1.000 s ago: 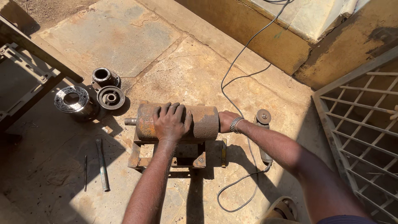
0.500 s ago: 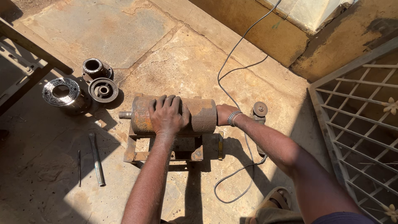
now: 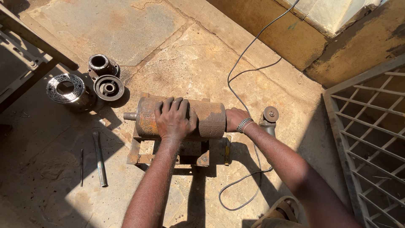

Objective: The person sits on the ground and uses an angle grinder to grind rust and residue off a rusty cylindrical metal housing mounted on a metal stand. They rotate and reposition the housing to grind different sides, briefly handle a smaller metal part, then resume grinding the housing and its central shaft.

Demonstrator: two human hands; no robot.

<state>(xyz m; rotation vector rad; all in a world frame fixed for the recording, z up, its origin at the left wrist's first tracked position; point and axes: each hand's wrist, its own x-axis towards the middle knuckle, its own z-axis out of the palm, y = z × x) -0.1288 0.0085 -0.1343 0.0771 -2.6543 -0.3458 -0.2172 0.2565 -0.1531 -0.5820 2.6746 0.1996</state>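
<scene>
On the stone floor (image 3: 168, 46), far to the left, a metal frame (image 3: 25, 63) pokes into view. Beside it sit three round metal parts: a flat ring (image 3: 65, 88), a short cup-shaped piece (image 3: 101, 64) and a round piece with a hub (image 3: 109, 88). They lie close together, off to the side, likely so they stay out of the way. Below them a thin rod (image 3: 81, 167) and a thicker metal bar (image 3: 99, 158) lie flat on the floor.

Next comes the big rusty cylinder (image 3: 209, 118). It lies on its side on a small metal stand (image 3: 139, 154), with a short shaft (image 3: 130, 115) sticking out of its left end. The left hand (image 3: 175, 120) rests on top of it, fingers spread and curled over the far edge, which looks like a way to keep it from rolling. The right hand (image 3: 236, 119) is at the cylinder's right end, wearing a bracelet (image 3: 244, 125). Its fingers press on the end face, though I cannot tell just how they sit.

Just right of that hand lies an angle grinder (image 3: 268, 120), and its cable (image 3: 249, 55) snakes across the floor. A metal grille (image 3: 371, 143) fills the right edge.
</scene>
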